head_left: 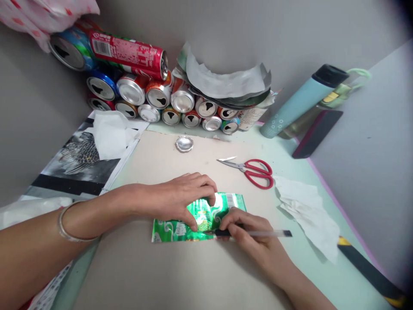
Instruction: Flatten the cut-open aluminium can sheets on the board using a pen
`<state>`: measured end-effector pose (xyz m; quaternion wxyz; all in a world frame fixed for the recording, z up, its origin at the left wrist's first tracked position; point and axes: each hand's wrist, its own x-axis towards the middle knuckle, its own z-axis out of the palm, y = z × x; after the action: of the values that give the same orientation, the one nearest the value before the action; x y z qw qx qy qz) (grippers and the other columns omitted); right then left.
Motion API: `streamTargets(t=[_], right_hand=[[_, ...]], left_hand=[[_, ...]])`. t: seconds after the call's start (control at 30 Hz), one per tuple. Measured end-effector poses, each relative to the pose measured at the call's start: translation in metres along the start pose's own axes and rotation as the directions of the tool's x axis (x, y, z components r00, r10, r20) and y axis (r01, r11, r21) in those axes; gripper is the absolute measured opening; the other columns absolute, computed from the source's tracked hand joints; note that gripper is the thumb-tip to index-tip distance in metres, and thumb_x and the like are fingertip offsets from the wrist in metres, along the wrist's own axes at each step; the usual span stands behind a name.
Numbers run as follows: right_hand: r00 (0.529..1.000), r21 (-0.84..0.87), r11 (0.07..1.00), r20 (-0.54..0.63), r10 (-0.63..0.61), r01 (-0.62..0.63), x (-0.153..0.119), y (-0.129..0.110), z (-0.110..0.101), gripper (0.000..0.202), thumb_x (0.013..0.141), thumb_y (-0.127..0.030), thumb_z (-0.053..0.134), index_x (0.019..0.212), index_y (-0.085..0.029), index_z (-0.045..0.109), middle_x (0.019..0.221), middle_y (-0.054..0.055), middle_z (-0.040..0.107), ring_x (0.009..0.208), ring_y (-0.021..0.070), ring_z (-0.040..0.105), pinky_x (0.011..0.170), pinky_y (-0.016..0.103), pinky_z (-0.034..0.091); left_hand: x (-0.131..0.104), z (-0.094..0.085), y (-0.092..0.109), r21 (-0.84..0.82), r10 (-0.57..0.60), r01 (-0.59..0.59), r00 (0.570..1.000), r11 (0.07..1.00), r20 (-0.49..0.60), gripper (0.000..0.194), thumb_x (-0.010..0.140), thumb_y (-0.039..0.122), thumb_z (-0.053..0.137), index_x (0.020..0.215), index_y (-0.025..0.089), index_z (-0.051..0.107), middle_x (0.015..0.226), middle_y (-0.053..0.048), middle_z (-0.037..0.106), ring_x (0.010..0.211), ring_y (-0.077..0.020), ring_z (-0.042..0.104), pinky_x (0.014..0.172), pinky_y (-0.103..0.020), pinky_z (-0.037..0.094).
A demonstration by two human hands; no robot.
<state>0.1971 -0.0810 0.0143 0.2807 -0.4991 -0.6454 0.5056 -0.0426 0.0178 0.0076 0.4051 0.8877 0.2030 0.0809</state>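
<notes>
A flat green sheet (222, 206) with white swirls and a barcode, like a cut-open can, lies on the beige board (138, 267). Across its upper left part rests my left hand (180, 196), fingers spread and curved, thumb and fingertips pressing on the sheet. My right hand (254, 237) is closed round a pen (267, 234) with a black grip and clear barrel. The pen's tip touches or hovers just over the lower middle of the sheet, beside my left thumb.
Red-handled scissors (258, 173) and a small silver can base (184, 144) lie beyond the sheet. Stacked cans (158, 97) line the wall, with curved metal sheets (226, 82) on top. Crumpled tissue (306, 211), a blue bottle (300, 101) and a dark box (318, 133) stand or lie right.
</notes>
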Motion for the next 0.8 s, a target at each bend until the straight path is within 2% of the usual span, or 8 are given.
streamTargets(t=[0.13, 0.47, 0.8], right_hand=[[0.999, 0.098, 0.994, -0.028, 0.046, -0.043, -0.0007, 0.0084, -0.001, 0.027, 0.101, -0.042, 0.06, 0.096, -0.019, 0.074, 0.082, 0.006, 0.072, 0.076, 0.0205, 0.07, 0.068, 0.029, 0.056], [1.0, -0.049, 0.999, -0.02, -0.013, 0.012, 0.001, 0.0026, 0.0036, 0.025, 0.102, -0.036, 0.057, 0.095, -0.021, 0.075, 0.083, 0.006, 0.074, 0.075, 0.02, 0.069, 0.066, 0.028, 0.053], [1.0, -0.086, 0.996, -0.01, -0.027, 0.026, 0.0004, 0.0021, 0.0029, 0.02, 0.101, -0.029, 0.057, 0.093, -0.022, 0.074, 0.081, 0.004, 0.074, 0.072, 0.0185, 0.068, 0.065, 0.027, 0.051]], left_hand=[[-0.0001, -0.0003, 0.0009, 0.003, -0.019, 0.019, 1.0, 1.0, 0.007, 0.051, 0.075, 0.018, 0.089, 0.115, 0.026, 0.059, 0.136, -0.003, 0.053, 0.127, -0.0273, 0.047, 0.104, -0.035, 0.038], [-0.0005, 0.0033, -0.0052, -0.012, 0.023, -0.023, 1.0, 1.0, -0.015, 0.051, 0.075, 0.023, 0.089, 0.115, 0.026, 0.057, 0.137, -0.003, 0.052, 0.128, -0.0265, 0.046, 0.104, -0.034, 0.038], [-0.0003, 0.0003, -0.0006, -0.011, -0.001, 0.001, 1.0, 1.0, 0.001, 0.051, 0.076, 0.019, 0.088, 0.116, 0.026, 0.058, 0.134, -0.003, 0.053, 0.126, -0.0257, 0.047, 0.103, -0.033, 0.038]])
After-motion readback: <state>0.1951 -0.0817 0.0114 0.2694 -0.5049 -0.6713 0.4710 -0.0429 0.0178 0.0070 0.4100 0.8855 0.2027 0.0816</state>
